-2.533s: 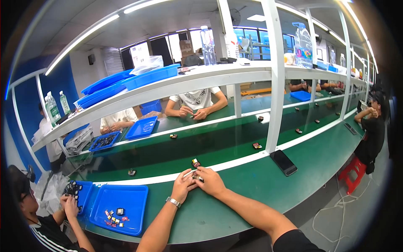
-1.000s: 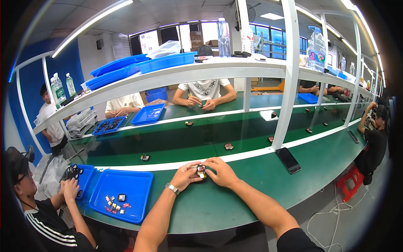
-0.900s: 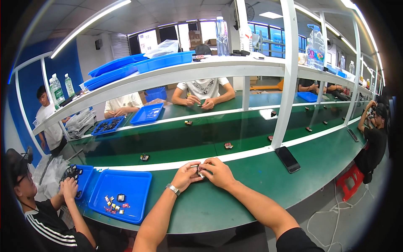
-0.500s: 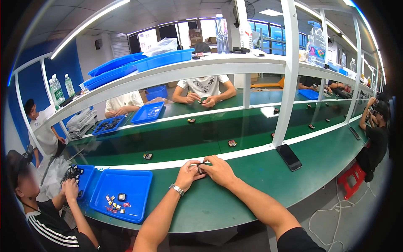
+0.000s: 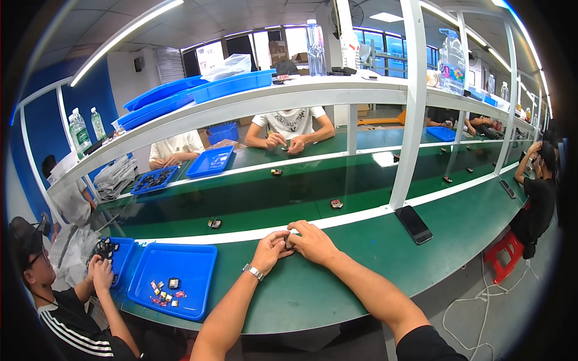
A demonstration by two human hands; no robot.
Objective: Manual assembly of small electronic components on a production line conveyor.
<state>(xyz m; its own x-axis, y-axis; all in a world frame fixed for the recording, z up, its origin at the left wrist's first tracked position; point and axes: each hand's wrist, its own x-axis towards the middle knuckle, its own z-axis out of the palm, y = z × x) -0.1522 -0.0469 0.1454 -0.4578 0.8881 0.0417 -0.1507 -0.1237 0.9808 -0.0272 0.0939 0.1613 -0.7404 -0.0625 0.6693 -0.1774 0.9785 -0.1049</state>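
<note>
Two bare hands meet just above the green desk [image 5: 373, 256]. The left hand [image 5: 269, 254] and the right hand [image 5: 312, 243] grip together one small dark part [image 5: 289, 242]; the fingers of both are closed around it and cover most of it. One watch [image 5: 253, 272] is on the left wrist. To the left lies one blue tray [image 5: 189, 262], with one black block [image 5: 174, 283] and several bits [image 5: 161, 295], too crowded for me to count. To the right I see two phones, one near phone [image 5: 413, 225] and one far phone [image 5: 507, 189]. Beyond the white strip [image 5: 241, 235], one unit [image 5: 214, 223] lies left of the hands and another unit [image 5: 336, 204] right.
</note>
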